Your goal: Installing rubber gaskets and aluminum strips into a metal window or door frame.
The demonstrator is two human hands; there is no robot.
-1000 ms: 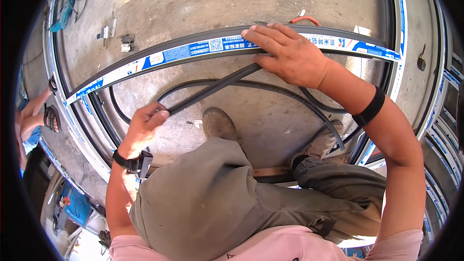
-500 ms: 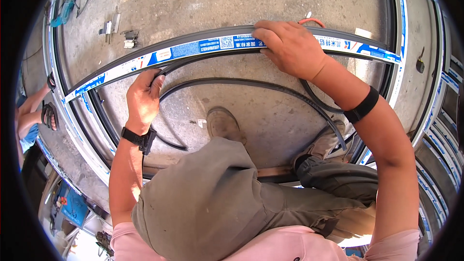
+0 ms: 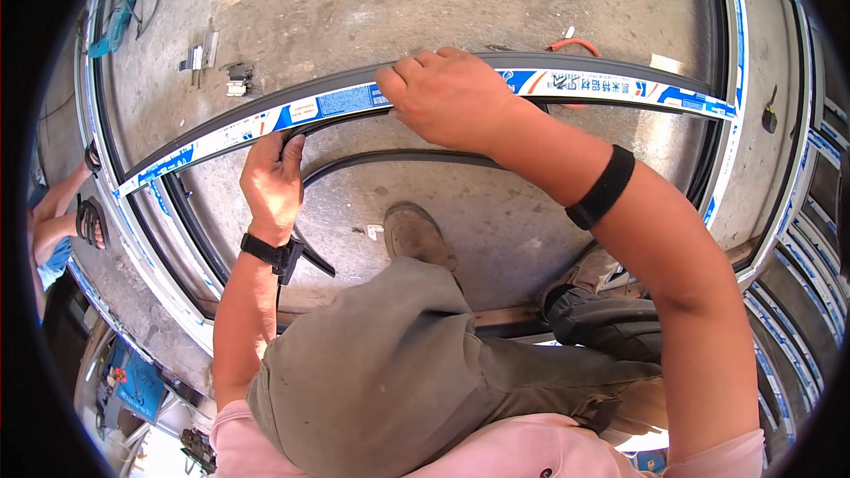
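Note:
A grey aluminium frame crossbar (image 3: 345, 102), faced with blue-and-white protective film, runs across in front of me. My right hand (image 3: 447, 93) is wrapped over the middle of it, fingers closed on the bar. Along its near edge lies a black rubber sealing strip (image 3: 403, 157), which loops back above the floor. My left hand (image 3: 273, 177) pinches this strip just below the bar, left of the right hand. The strip's loose end hangs near the left wrist. My right hand hides the part of the strip beneath it.
Side rails (image 3: 731, 35) of the frame stand left and right. My shoe (image 3: 421, 235) is inside the frame. On the floor beyond lie a teal power tool (image 3: 115, 31), small metal pieces (image 3: 237, 80) and an orange-red curved piece (image 3: 575, 46). Another person's foot (image 3: 91, 221) is at left.
My right hand has slid left along the crossbar, nearer the left hand. My left hand has shifted slightly right, still on the strip. The strip's loop has drawn in at the right.

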